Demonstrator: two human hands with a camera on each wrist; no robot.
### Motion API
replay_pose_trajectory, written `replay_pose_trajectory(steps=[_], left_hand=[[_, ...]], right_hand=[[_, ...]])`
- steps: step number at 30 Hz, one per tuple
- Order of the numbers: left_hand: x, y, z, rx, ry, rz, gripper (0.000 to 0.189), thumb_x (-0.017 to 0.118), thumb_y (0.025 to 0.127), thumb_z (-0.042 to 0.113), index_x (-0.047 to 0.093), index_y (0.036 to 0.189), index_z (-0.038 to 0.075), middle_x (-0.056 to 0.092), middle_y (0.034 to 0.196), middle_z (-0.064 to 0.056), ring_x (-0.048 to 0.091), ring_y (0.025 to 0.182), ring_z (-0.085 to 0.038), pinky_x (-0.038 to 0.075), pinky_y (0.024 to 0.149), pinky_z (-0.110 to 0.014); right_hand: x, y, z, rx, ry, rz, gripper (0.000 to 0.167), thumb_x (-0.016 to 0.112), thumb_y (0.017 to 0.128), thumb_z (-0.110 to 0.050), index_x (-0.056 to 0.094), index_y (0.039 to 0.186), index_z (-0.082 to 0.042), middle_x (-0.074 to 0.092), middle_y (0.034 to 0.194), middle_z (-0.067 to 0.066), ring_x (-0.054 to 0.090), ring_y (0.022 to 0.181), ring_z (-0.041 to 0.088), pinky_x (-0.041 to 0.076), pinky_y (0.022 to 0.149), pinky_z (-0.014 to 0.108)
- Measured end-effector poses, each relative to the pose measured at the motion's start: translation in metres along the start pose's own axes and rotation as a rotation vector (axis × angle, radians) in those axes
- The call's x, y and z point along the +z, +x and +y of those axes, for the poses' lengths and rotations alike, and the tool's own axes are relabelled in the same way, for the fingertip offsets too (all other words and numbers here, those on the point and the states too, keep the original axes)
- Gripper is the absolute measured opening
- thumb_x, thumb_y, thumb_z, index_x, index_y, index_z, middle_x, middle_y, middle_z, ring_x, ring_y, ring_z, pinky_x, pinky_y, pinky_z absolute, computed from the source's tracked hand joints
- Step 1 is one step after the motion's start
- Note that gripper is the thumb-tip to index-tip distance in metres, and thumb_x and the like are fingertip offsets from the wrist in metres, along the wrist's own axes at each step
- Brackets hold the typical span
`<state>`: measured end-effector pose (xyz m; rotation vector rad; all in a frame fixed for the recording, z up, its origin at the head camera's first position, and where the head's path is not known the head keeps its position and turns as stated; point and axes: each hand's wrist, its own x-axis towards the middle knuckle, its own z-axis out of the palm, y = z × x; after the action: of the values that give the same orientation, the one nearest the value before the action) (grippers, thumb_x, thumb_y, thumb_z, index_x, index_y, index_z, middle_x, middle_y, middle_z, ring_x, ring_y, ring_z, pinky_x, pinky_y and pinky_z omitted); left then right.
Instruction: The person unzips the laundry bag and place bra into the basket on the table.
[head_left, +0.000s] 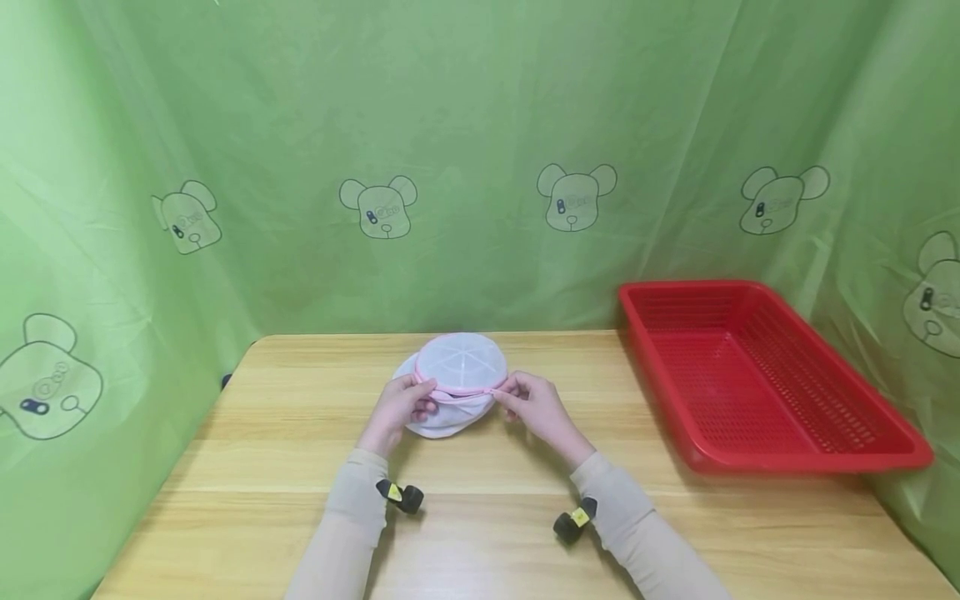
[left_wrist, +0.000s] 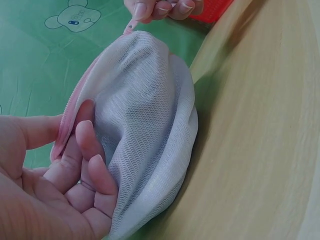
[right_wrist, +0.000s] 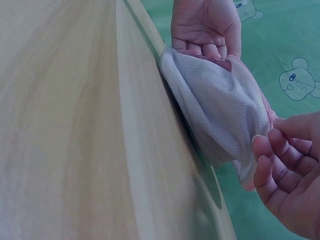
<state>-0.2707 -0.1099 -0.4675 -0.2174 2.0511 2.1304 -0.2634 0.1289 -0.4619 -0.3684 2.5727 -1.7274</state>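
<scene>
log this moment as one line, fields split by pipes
left hand: holds mesh laundry bag | right hand: pinches pink zipper | red plastic basket: right of bag

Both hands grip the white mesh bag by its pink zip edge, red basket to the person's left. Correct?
No: the red basket is to the person's right, per the head view. Left hand and right hand do grip the white mesh bag by its pink zip edge.
</scene>
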Motion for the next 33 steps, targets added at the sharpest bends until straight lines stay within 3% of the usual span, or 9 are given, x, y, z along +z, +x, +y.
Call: replay_pose_trajectory(steps=[10,17,22,33], left_hand=[[0.0005,-0.0023,0.0035,0.018,0.007,-0.029,0.013,0.056,0.097,0.017,0.053,0.094,0.005,0.058,0.073,0.001,0.057,0.063,-0.009,0.049,0.057,-0.019],[0.0017,-0.0014,0.0022,0.022,-0.009,-0.053,0.014,0.055,0.098,0.019,0.050,0.094,0.006,0.057,0.073,0.001,0.056,0.063,-0.010,0.051,0.057,-0.021],[0.0031,-0.0035,0.0031,0.021,0.004,-0.070,0.013,0.054,0.098,0.018,0.051,0.094,0.006,0.057,0.071,0.000,0.057,0.062,-0.010,0.052,0.057,-0.020],[0.0056,-0.0065,0.0053,0.004,0.045,-0.139,0.024,0.054,0.099,0.021,0.055,0.109,-0.001,0.061,0.073,0.000,0.058,0.062,-0.009,0.053,0.058,-0.020]], right_hand=[[0.0015,-0.0003,-0.0005,-0.020,-0.007,-0.004,0.012,0.069,0.089,-0.016,0.066,0.087,-0.004,0.064,0.077,0.028,0.062,0.065,0.039,0.054,0.052,0.030],[0.0042,0.0000,0.0016,-0.024,-0.003,-0.010,0.012,0.069,0.089,-0.015,0.065,0.088,-0.004,0.064,0.077,0.029,0.062,0.065,0.040,0.057,0.055,0.042],[0.0052,-0.0011,0.0015,-0.025,-0.002,-0.012,0.012,0.069,0.089,-0.015,0.065,0.088,-0.004,0.064,0.075,0.026,0.062,0.067,0.041,0.057,0.056,0.042],[0.0066,-0.0013,0.0007,-0.016,0.004,-0.013,0.011,0.069,0.088,-0.013,0.065,0.088,-0.003,0.064,0.074,0.021,0.061,0.061,0.025,0.058,0.056,0.037]])
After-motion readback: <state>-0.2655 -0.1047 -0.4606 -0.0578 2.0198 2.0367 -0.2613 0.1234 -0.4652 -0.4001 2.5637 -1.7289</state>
